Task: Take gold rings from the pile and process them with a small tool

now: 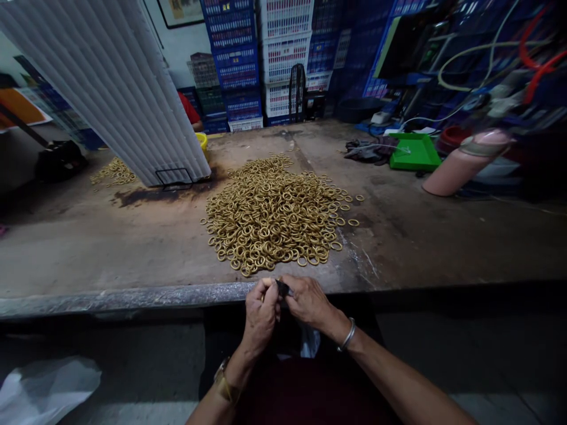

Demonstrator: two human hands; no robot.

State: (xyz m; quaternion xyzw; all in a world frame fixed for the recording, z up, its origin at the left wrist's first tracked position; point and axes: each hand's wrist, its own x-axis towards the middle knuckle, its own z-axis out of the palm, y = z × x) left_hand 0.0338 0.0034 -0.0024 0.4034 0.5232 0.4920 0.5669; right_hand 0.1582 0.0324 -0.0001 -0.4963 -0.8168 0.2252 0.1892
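Just in front of the table's near edge, my two hands meet close together. My left hand (260, 313) is closed in a pinch, thumb against the fingers; what it holds is mostly hidden. My right hand (310, 301) is closed around a small dark tool (283, 288), whose tip reaches the left fingertips; its exact kind is unclear. Beyond the hands lies a large heap of gold-coloured metal rings (274, 218), with a few loose ones scattered at its right side.
A tall ribbed white panel (110, 88) leans in a wire stand (173, 178) on the wooden table (133, 248). Behind it lies a smaller ring pile (114, 171). A green tray (414, 151) and a pink cylinder (460, 165) stand right. Stacked crates (237, 71) line the back.
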